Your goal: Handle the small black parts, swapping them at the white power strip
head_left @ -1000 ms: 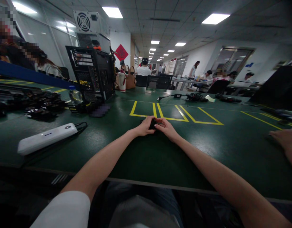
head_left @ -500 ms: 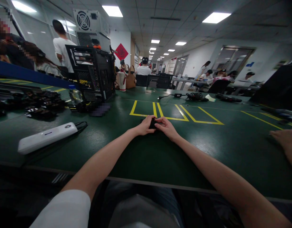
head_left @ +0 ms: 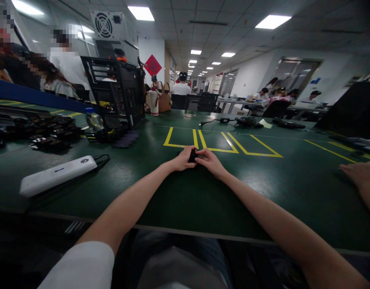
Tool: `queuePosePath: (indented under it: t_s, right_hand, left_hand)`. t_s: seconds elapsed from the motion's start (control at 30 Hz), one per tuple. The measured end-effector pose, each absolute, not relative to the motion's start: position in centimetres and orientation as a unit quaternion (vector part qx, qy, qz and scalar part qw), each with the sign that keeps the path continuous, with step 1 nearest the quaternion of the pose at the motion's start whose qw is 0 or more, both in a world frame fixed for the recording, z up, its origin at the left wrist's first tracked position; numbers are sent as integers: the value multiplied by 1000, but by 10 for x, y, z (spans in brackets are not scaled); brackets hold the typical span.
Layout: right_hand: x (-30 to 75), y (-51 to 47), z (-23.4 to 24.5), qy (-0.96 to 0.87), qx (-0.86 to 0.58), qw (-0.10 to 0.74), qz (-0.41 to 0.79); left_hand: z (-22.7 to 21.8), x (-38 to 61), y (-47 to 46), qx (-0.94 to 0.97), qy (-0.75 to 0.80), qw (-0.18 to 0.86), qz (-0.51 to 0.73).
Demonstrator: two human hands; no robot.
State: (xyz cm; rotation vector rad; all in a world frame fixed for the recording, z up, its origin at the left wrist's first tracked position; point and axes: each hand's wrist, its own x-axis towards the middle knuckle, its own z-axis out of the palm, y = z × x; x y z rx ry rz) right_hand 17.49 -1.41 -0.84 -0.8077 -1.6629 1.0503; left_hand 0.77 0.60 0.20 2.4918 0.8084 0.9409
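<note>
Between my two hands is a small black part (head_left: 192, 155), mostly covered by fingers, so its exact kind does not show. My left hand (head_left: 182, 159) closes around it from the left, thumb on the near side. From the right, my right hand (head_left: 211, 161) pinches at its edge with thumb and forefinger. Both hands are low over the green table (head_left: 185, 196), just in front of the yellow tape outlines (head_left: 209, 149).
A white oblong device (head_left: 58, 175) with a black strap lies left. Behind it are black parts (head_left: 52, 130), a bottle (head_left: 94, 119) and an open computer case (head_left: 118, 92). Cables (head_left: 248, 122) lie at the back. Another person's hand (head_left: 361, 174) rests at the right edge.
My hands stay on the black part, with the right fingers shifting only slightly. The view has moved a little. A person standing at the far left has turned.
</note>
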Motion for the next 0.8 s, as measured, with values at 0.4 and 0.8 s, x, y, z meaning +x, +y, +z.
queuePosePath:
  t_s: [0.4,0.8]
  right_hand:
    - [175,-15,-6,-698,-336,477,416]
    - [175,-14,-6,-719,-338,480,371]
  left_hand:
    - [2,6,7,885,279,184,325]
    - [2,6,8,882,275,192,332]
